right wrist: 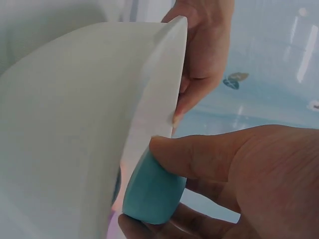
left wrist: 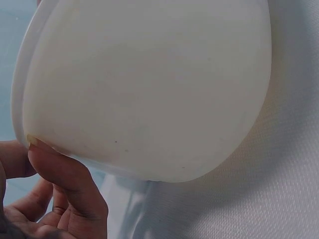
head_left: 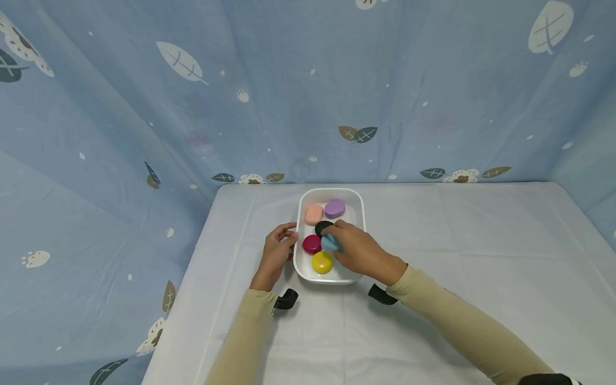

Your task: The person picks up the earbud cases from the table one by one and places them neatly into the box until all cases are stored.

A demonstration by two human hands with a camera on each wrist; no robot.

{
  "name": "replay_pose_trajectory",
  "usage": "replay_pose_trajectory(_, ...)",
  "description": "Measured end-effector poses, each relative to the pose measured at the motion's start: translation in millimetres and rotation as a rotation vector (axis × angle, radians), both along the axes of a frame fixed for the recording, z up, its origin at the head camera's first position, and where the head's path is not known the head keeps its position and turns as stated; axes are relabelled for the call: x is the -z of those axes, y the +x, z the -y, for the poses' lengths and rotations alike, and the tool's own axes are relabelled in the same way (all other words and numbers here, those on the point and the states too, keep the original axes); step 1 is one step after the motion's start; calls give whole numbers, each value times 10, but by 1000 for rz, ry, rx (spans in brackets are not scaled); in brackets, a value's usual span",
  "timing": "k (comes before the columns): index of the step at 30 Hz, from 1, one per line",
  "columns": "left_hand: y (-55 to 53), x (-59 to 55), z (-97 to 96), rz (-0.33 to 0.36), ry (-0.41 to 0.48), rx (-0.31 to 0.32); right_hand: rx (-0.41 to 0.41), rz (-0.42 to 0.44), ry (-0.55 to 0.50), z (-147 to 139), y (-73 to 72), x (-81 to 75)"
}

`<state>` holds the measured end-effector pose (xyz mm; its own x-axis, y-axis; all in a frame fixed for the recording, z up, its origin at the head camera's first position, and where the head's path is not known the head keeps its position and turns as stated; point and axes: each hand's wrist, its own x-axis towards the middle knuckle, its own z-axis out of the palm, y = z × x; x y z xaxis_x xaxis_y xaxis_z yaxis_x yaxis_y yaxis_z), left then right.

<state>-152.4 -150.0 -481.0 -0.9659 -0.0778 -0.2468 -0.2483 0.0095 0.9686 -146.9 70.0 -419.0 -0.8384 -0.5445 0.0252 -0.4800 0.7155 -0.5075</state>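
A white tray [head_left: 353,215] stands on the table with several smooth, soap-like bars in it. My left hand [head_left: 276,258] holds the tray's left rim, thumb [left wrist: 65,172] against the outer wall. My right hand [head_left: 363,251] reaches over the right side and grips a light blue soap bar [right wrist: 154,191] between thumb and fingers. Close to that bar lie a black bar [head_left: 323,228], a crimson bar [head_left: 311,244] and a yellow bar [head_left: 322,262]. Toward the tray's far end are a peach bar [head_left: 314,214] and a purple bar [head_left: 335,208]. Whether the blue bar touches the tray floor is hidden.
White cloth covers the table [head_left: 462,256], spreading widely to the right of the tray. A blue patterned curtain [head_left: 298,107] hangs behind the table and down its left side. Black wrist-worn pieces [head_left: 287,299] jut out below each hand, near the tray's front.
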Motion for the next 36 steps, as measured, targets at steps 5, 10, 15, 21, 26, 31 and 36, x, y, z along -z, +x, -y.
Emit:
replay_pose_trajectory(5,5,1,5,4,4,-2,25,41,1,16,5,21)
replay_pose_trajectory(10,8,4,5,13,-6,-6,31,54,16,26,12,35)
replay_pose_trajectory(15,5,5,1,18,-11,-7,32,50,41,24,8,58)
replay_pose_trajectory(21,0,3,-2,17,-11,-7,34,43,59,33,10,63)
replay_pose_trajectory(26,1,0,-4,16,-13,-9,36,48,63,35,17,73)
replay_pose_trajectory(31,6,-2,-7,8,-13,-7,32,42,63,35,21,76)
replay_pose_trajectory(36,-4,13,-7,1,-15,-2,19,-1,79,19,22,63)
